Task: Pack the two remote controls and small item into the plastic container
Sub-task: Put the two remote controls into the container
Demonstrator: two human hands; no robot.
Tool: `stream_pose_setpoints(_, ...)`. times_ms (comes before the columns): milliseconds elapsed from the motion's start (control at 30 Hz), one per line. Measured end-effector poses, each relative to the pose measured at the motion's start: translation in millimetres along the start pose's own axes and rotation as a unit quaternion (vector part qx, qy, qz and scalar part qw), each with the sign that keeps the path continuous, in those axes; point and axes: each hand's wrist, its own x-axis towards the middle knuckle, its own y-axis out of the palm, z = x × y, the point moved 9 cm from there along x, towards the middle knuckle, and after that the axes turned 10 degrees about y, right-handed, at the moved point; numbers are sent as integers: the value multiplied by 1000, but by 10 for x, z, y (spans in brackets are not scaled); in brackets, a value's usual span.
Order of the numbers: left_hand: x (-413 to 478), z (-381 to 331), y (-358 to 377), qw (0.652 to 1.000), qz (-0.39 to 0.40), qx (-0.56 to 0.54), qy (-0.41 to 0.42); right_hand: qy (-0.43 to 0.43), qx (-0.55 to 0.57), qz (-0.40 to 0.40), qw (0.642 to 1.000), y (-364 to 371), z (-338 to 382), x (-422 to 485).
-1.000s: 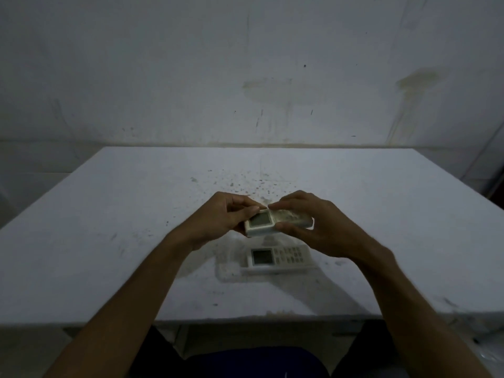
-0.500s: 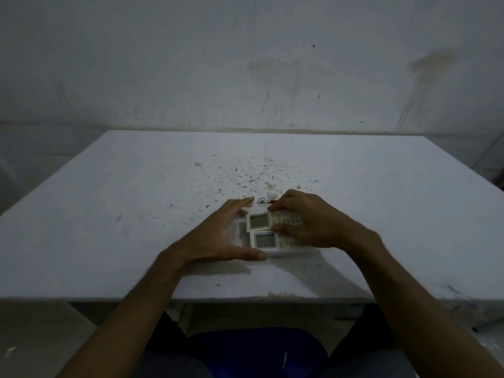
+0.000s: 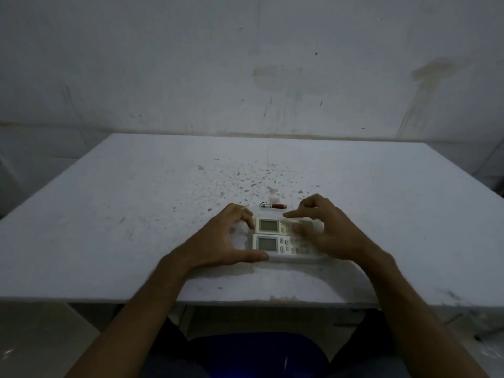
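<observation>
Two white remote controls with grey screens lie side by side on the table: the far remote (image 3: 268, 225) and the near remote (image 3: 266, 244). They rest in a shallow clear plastic container (image 3: 296, 259) that shows only faintly. My right hand (image 3: 331, 231) covers their button ends, its fingers pinching the far remote. My left hand (image 3: 218, 242) is spread at the container's left end, thumb along the front edge and fingertips by the far remote's corner. A small red item with a metal ring (image 3: 276, 206) lies just behind the remotes, untouched.
The white table (image 3: 114, 214) is speckled with dark spots behind the red item. Its front edge runs just below my wrists. A stained white wall stands behind it. My blue-clothed lap shows under the table.
The far remote, held in the air by both hands a second ago, has come down beside the near remote. My left hand let go and spread out at the left end.
</observation>
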Motion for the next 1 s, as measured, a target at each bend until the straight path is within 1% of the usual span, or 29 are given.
stream_pose_setpoints(100,-3,2,41,1000,11,1,-5,38,117,-55,991,11,-152,-128)
stream_pose_setpoints(200,12,16,65,1000,13,-19,-10,45,160,-81,983,6,-197,-203)
stream_pose_setpoints(300,22,70,34,998,-1,-64,-25,44,176,-91,979,-14,-214,-212)
stream_pose_setpoints(467,131,114,-106,997,5,-64,-41,47,180,-88,979,-3,-245,-180)
stream_pose_setpoints(667,207,99,-117,997,-17,-52,-62,48,185,-74,979,9,-270,-130)
stream_pose_setpoints(767,210,76,-108,996,-3,-51,-66,51,174,-72,981,-67,-237,-60)
stream_pose_setpoints(867,251,41,-92,996,27,-66,-58,34,140,-105,984,-250,-71,116)
stream_pose_setpoints(933,323,64,-148,991,16,-114,-68,15,74,-117,990,-335,91,294)
stream_pose_setpoints(967,381,99,-192,989,1,-131,-75,9,33,-108,994,-341,164,398)
stream_pose_setpoints(1000,449,147,-243,986,-16,-144,-82,8,-3,-82,997,-316,222,517)
